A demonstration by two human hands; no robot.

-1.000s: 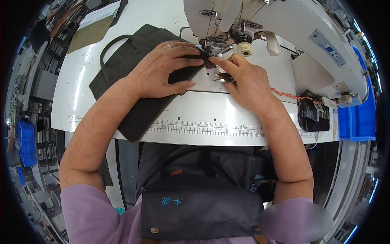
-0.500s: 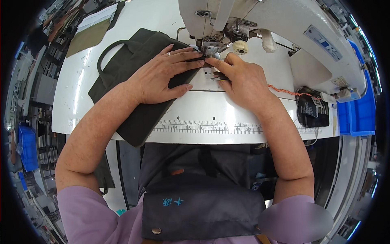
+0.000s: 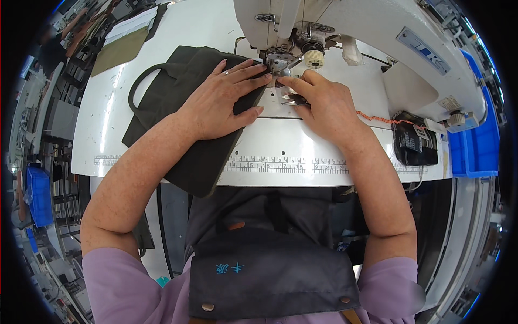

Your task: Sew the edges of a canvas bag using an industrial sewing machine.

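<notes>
A dark olive-green fabric bag piece [image 3: 194, 167] with a looped handle [image 3: 135, 90] lies slantwise on the white table, its upper right edge at the presser foot [image 3: 278, 66] of a sewing machine. My left hand [image 3: 220, 105] rests flat on the fabric, fingers spread, fingertips close to the presser foot. Tucked in my right hand [image 3: 330, 108] are small metal thread snips [image 3: 295, 100], blades pointing left. The right index finger reaches out to the fabric edge beside the presser foot. The needle tip is too small to make out.
The machine's white body [image 3: 367, 32] spans the upper right. A black phone-like device [image 3: 414, 146] and an orange coiled cord [image 3: 372, 120] lie at right, near a blue bin [image 3: 472, 156]. A printed ruler [image 3: 259, 164] follows the table's front edge. Olive fabric [image 3: 116, 58] lies far left.
The bag piece has turned slightly, its near end swinging to the right. My left hand has shifted a little right with it. My right hand stays beside the presser foot, and the snips show more.
</notes>
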